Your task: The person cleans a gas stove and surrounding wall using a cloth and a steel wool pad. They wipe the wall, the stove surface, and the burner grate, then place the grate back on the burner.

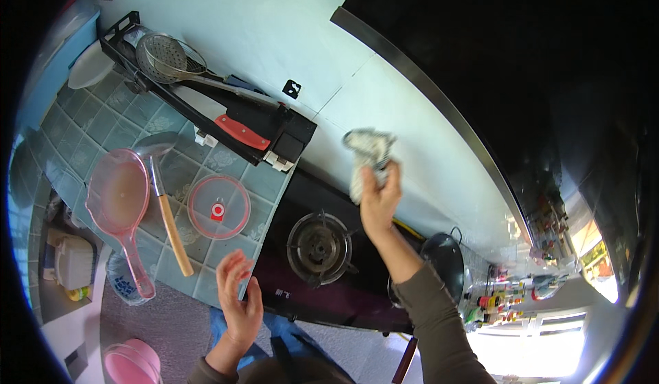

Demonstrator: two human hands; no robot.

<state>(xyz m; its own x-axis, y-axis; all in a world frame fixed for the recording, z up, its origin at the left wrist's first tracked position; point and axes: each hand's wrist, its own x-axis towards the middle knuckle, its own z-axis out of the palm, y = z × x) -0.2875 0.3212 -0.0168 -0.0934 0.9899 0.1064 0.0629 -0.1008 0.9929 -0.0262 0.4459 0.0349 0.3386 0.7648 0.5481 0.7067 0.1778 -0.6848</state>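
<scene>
My right hand (380, 198) grips a crumpled light cloth with dark edging (368, 152) and holds it by the pale wall behind the gas hob (273, 286). Whether the cloth touches the wall I cannot tell. Below and left of that hand is the hob's round burner (319, 249). My left hand (238, 296) is empty, its fingers slightly curled and apart, near the corner where the hob meets the tiled counter (175, 265). Just beyond it on the counter lies a round clear lid with a red rim (219, 207). A wooden-handled ladle (172, 234) rests left of the lid.
A pink transparent dipper (122, 191) holding cloudy liquid stands at the counter's left. A black rack (206, 121) along the wall holds strainers and a red-handled knife (242, 132). A dark wok (444, 263) sits right, under a black range hood (494, 100). A pink bucket (133, 363) is on the floor.
</scene>
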